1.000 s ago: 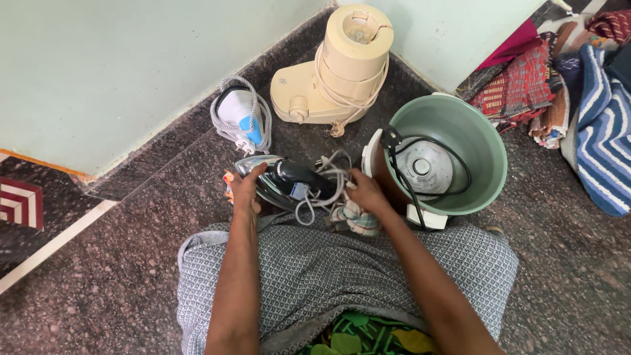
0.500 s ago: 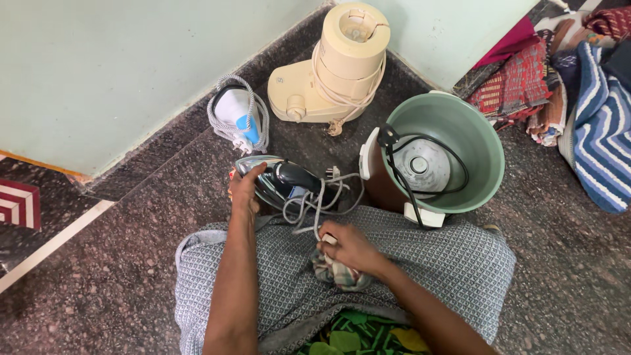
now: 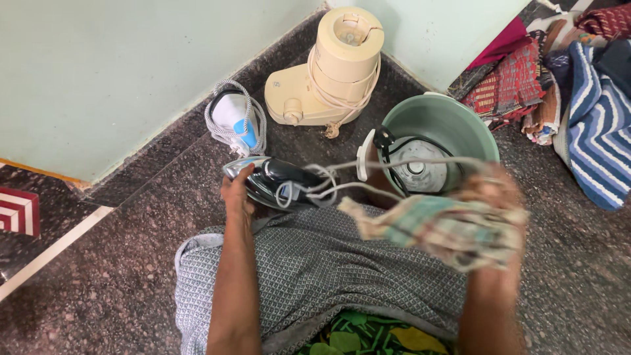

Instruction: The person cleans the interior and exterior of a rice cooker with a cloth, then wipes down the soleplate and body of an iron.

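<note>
A: Where is the iron (image 3: 273, 181)?

B: On the speckled stone floor (image 3: 118, 263), just beyond the person's knees. The left hand (image 3: 234, 192) presses down on its nose end, fingers closed over the shiny soleplate edge, which looks like it pins the iron in place.

A: And the other hand?

B: The right hand (image 3: 493, 197) is raised near the camera, blurred, clamped on a crumpled checked cloth (image 3: 440, 227). The pale cord (image 3: 368, 174) runs taut from the iron toward that fist; whether the fingers also pinch it, I cannot tell.

A: Anything around?

B: 3 more appliances: a cream plastic mixer (image 3: 328, 75) wrapped in its cord, a small white and blue iron (image 3: 235, 118), a green round cooker (image 3: 434, 141).
</note>
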